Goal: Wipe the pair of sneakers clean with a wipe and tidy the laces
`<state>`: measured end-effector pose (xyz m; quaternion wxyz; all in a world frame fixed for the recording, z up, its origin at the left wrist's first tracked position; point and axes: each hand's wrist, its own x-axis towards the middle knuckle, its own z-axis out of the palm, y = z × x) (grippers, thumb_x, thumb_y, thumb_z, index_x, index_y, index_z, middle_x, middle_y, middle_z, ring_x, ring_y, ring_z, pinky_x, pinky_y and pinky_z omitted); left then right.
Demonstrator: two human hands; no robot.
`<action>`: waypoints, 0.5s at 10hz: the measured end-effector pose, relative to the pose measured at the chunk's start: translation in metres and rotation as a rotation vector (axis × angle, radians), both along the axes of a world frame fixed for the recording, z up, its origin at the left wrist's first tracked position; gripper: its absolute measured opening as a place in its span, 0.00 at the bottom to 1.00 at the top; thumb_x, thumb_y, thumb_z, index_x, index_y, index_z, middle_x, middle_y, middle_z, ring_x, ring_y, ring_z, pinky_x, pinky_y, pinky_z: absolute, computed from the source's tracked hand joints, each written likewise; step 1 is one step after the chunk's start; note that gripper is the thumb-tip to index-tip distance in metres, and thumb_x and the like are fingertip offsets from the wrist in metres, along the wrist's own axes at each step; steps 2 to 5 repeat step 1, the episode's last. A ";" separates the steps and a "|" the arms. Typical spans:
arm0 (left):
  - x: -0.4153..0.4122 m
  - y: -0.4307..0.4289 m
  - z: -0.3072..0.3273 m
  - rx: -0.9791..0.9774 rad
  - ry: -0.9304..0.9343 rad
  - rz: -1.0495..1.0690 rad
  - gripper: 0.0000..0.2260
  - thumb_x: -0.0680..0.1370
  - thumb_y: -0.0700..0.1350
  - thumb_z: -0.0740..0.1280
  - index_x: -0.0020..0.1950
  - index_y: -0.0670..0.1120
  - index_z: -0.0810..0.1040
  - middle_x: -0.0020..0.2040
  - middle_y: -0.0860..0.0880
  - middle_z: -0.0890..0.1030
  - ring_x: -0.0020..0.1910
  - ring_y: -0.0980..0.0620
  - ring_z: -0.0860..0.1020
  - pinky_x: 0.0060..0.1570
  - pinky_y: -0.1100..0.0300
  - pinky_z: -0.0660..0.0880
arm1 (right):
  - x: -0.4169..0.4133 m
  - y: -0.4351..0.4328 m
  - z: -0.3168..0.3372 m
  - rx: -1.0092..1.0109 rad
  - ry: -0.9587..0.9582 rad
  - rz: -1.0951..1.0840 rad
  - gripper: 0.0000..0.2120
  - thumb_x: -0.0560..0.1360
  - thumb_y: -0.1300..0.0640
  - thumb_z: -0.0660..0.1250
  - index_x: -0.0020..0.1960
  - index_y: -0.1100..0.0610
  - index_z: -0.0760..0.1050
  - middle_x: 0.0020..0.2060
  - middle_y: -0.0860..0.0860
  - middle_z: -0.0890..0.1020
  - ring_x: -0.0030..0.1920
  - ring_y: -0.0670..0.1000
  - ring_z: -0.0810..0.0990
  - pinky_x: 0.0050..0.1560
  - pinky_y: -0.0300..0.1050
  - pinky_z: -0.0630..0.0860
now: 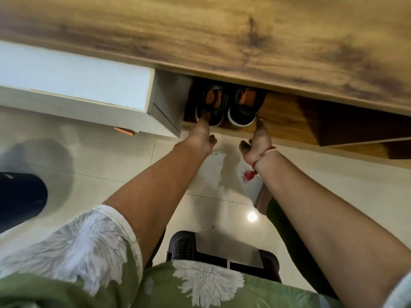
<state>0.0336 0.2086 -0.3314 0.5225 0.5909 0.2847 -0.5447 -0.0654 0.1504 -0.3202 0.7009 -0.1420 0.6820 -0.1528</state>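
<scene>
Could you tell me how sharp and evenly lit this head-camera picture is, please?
Head view: motion blur smears the wooden top; the sneakers sit in shade beneath it, dim and soft; a bright glare spot shines on the glossy floor tiles; wide-angle distortion bends the straight edges.

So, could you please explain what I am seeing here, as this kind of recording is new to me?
There is no machine: a person wears one wide-angle camera on the head, so you look down along both bare arms. The left hand reaches forward and its fingertips touch the heel of one sneaker. The right hand stretches toward the heel of the other sneaker, though blur hides whether it touches. The dark, white-soled pair stands on a low wooden shelf under a wooden top. Neither hand holds anything, and no wipe is in view.
</scene>
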 end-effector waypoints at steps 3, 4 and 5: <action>-0.012 0.016 0.024 0.077 -0.089 -0.083 0.17 0.77 0.52 0.65 0.61 0.44 0.70 0.50 0.46 0.70 0.38 0.53 0.70 0.33 0.64 0.70 | -0.004 0.020 0.032 -0.050 0.041 0.098 0.14 0.78 0.45 0.59 0.58 0.53 0.71 0.45 0.51 0.72 0.41 0.50 0.71 0.49 0.43 0.73; -0.012 0.016 0.024 0.077 -0.089 -0.083 0.17 0.77 0.52 0.65 0.61 0.44 0.70 0.50 0.46 0.70 0.38 0.53 0.70 0.33 0.64 0.70 | -0.004 0.020 0.032 -0.050 0.041 0.098 0.14 0.78 0.45 0.59 0.58 0.53 0.71 0.45 0.51 0.72 0.41 0.50 0.71 0.49 0.43 0.73; -0.012 0.016 0.024 0.077 -0.089 -0.083 0.17 0.77 0.52 0.65 0.61 0.44 0.70 0.50 0.46 0.70 0.38 0.53 0.70 0.33 0.64 0.70 | -0.004 0.020 0.032 -0.050 0.041 0.098 0.14 0.78 0.45 0.59 0.58 0.53 0.71 0.45 0.51 0.72 0.41 0.50 0.71 0.49 0.43 0.73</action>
